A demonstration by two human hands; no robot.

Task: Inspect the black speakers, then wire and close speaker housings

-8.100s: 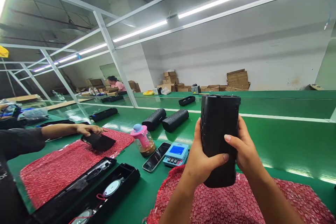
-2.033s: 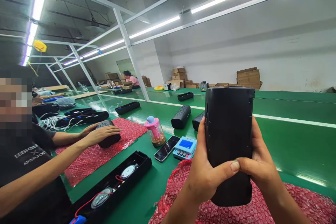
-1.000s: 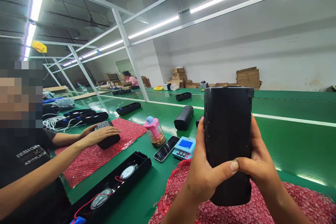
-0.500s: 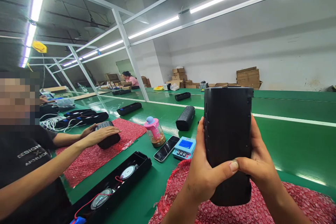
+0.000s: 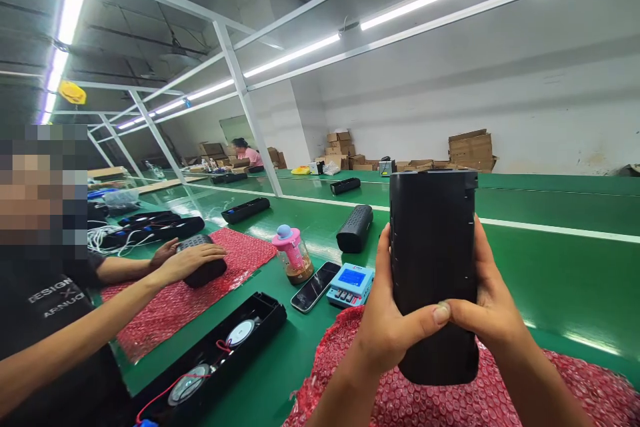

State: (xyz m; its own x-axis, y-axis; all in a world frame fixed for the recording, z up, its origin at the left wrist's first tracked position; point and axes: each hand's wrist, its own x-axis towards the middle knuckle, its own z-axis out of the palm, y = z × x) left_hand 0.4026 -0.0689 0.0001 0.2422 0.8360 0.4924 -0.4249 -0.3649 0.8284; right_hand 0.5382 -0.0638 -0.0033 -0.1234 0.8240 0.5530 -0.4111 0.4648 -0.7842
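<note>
Between my two hands a black speaker housing (image 5: 434,247) is held upright, its smooth face toward me. My left hand (image 5: 393,320) grips its left side and my right hand (image 5: 487,307) its right side. Both thumbs lie across the lower front, tips touching; the other fingers wrap behind and are mostly hidden. Beneath the housing, red bubble wrap (image 5: 340,353) covers the bench. A blue device with a screen (image 5: 351,284) and a smartphone (image 5: 316,285) lie left of my left hand.
An open speaker shell (image 5: 270,313) with two drivers and red wires lies at front left. A pink-lidded cup (image 5: 294,253) stands beyond it. At left a co-worker's hands (image 5: 195,260) rest on another black housing. More housings (image 5: 355,228) are spread along the green bench (image 5: 560,267).
The housing has tilted very slightly in my hands, with its lower end a little higher. My grip is the same. The co-worker's head has shifted slightly right.
</note>
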